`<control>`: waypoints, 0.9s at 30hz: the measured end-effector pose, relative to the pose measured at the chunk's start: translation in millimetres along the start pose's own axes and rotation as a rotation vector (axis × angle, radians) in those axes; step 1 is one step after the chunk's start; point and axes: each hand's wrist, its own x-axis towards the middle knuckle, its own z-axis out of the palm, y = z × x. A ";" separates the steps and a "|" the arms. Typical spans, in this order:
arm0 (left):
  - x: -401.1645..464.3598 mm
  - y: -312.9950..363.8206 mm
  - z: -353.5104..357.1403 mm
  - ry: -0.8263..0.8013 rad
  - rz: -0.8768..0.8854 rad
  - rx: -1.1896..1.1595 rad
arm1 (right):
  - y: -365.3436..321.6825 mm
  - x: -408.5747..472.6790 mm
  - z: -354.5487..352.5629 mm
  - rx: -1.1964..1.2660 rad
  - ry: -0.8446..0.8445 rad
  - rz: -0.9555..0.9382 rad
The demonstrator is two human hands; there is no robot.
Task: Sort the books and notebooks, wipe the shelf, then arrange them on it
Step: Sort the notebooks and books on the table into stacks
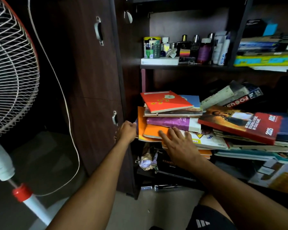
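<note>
A messy pile of books and notebooks lies on the middle shelf. A red notebook tops the left stack, above a purple book and orange notebooks. A red 2025 book leans to the right of them. My left hand grips the left edge of the stack at the orange cover. My right hand lies flat with straight fingers on the orange notebook and the white one under it.
A standing fan with its cord is at the left. Dark cupboard doors stand beside the shelves. Bottles and tins fill the upper shelf, more books at upper right. Crumpled foil and boxes sit below.
</note>
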 end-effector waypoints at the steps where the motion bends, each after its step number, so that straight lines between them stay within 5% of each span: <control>1: 7.4 -6.8 2.4 0.006 -0.013 0.002 | 1.3 0.8 0.3 0.003 0.014 0.005; 5: -33.3 8.9 -7.0 -0.077 -0.018 -0.042 | 9.8 14.7 -8.6 0.034 0.082 0.016; 11: -47.9 17.0 4.6 -0.265 -0.230 -0.502 | 2.8 21.5 -12.5 0.042 0.010 0.023; 15: -52.5 25.7 14.3 -0.174 -0.265 -0.691 | -4.3 21.7 -10.8 0.006 0.002 0.037; 27: -131.0 -8.6 -0.4 -0.344 -0.298 -0.760 | 1.1 27.4 -8.2 0.069 0.026 0.023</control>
